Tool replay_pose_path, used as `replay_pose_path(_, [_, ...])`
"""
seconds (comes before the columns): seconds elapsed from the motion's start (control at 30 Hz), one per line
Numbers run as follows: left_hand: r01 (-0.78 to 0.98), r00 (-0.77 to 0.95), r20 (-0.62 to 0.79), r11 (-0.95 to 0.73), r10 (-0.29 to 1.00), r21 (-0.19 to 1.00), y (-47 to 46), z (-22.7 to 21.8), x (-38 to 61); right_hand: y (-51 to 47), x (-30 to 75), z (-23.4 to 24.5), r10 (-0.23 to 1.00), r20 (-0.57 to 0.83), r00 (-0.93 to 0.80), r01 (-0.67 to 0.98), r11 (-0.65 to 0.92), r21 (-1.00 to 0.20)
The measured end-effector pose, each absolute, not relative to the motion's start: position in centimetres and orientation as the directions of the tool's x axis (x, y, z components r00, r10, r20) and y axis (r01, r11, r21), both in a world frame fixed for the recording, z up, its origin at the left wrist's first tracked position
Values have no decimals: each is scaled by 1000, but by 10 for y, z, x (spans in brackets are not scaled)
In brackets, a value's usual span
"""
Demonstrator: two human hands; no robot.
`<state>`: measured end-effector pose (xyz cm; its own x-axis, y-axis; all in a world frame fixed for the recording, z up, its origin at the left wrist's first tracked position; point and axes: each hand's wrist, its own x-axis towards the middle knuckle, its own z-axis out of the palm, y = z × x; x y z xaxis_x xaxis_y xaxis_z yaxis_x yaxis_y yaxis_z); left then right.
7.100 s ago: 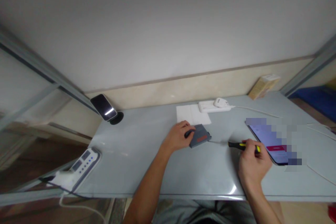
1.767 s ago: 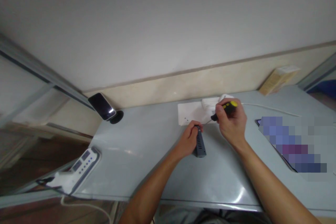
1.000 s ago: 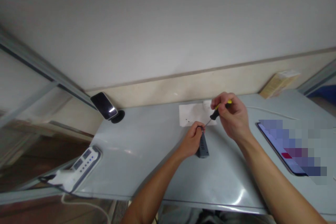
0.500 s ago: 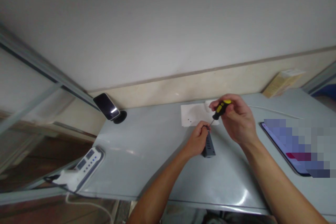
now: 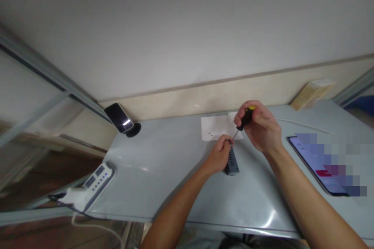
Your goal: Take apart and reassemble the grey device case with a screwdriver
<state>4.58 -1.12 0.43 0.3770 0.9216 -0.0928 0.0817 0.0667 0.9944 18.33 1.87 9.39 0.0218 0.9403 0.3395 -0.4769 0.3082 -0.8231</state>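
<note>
My left hand (image 5: 220, 154) is closed around the far end of a dark grey slotted metal housing (image 5: 233, 165), whose near end points toward me on the table. In my right hand (image 5: 263, 126) is a black and yellow screwdriver (image 5: 246, 118), its handle wrapped by my fingers. The shaft slants down and left to the housing's far end, beside my left fingertips. Whether the tip sits in a screw is too small to tell. Behind the hands lies a sheet of white paper (image 5: 214, 125) with several tiny dark specks, perhaps screws, on it.
A phone on a round black stand (image 5: 119, 118) is at the back left. At the left edge sits a white power strip (image 5: 97, 183) with cables. On the right are a partly blurred tablet (image 5: 309, 163), a white cable (image 5: 304, 125) and a yellowish box (image 5: 311, 94).
My right hand has turned around the screwdriver handle, and its fingers now cover more of the yellow part. The left hand and the housing stay nearly in place.
</note>
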Motion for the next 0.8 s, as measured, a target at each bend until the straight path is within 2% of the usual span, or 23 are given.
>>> replay_pose_path(0.2, [71,384,-97,75,918,995,-10,5,47,5,176,93,936,327,133,-580,341,-740])
replay_pose_path(0.43, [82,392,-100,74,914,994,-10,6,46,6,182,89,911,371,178,-512,408,-756])
replay_pose_path(0.8, [95,400,-64,28,914,995,-10,7,43,3,174,89,933,338,125,-545,349,-762])
